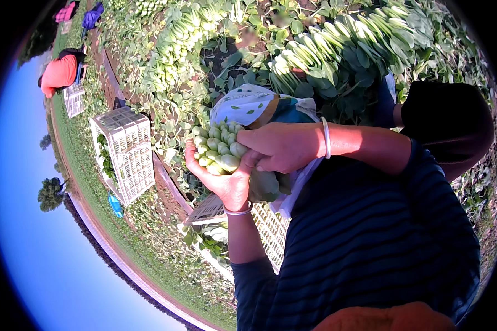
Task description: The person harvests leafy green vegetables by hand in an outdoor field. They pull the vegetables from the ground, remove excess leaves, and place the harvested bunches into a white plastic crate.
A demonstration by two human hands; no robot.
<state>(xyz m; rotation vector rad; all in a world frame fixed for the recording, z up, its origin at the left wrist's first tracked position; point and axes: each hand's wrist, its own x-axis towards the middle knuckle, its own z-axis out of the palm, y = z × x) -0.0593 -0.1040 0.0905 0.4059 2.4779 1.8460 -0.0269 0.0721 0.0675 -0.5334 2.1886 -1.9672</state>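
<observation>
A bundle of bok choy (220, 147) is held up between both hands, its pale stem ends facing the camera. My left hand (225, 182) cups it from below, fingers curled around the stems. The other side is gripped by my right hand (279, 147), whose thumb presses near the stem ends. Dark green leaves (265, 184) hang beneath the hands. Behind the bundle, a white printed plastic sheet or bag (242, 103) lies over my lap. Each wrist wears a pale bangle.
Long rows of laid bok choy (314, 49) and more plants (170, 53) cover the ground. A plastic crate (130, 153) stands farther off; another crate (271, 227) is beside me. A blue object (116, 205) lies nearby. A person in a coral top (60, 73) bends by a distant crate (73, 100).
</observation>
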